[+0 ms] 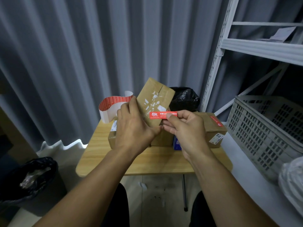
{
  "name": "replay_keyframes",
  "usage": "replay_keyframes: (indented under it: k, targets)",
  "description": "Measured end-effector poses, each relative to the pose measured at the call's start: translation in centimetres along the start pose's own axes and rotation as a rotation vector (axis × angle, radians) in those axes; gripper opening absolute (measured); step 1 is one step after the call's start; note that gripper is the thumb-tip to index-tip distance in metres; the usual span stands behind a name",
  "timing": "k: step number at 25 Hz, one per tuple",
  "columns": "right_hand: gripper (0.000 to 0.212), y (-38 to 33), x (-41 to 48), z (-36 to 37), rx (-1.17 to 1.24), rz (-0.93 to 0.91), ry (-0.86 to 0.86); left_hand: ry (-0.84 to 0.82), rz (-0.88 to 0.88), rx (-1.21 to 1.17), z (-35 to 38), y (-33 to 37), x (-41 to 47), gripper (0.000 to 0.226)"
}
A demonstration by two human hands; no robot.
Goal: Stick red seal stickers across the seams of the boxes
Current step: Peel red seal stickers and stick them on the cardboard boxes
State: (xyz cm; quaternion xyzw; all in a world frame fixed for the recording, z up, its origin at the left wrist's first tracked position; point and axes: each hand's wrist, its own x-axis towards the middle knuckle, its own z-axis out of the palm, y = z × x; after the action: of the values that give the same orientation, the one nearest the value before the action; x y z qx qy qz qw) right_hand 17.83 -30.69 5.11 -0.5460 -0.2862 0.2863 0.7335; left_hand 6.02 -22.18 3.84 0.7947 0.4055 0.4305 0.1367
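The left hand (133, 126) gripped a tilted cardboard box (155, 102) above the bench (98, 154); the right hand's (185, 128) fingers (169, 117) pinched a red seal sticker (159, 115) against it.

Matt brown cardboard box (155, 99), glossy red paper sticker (158, 115), smooth wooden table (147, 163).

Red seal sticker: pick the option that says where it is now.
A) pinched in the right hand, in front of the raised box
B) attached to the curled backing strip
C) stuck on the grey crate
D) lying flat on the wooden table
A: the right hand pinches the red seal sticker at its right end, holding it across the raised box that the left hand grips.
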Motion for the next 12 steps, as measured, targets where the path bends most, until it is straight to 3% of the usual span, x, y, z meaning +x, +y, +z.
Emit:
replay_keyframes:
  k: [12]
  targets:
    - [0.003, -0.4, 0.47, -0.52, -0.122, -0.025, -0.01, -0.032, 0.04, 0.066, 0.29, -0.1, 0.5, 0.118]
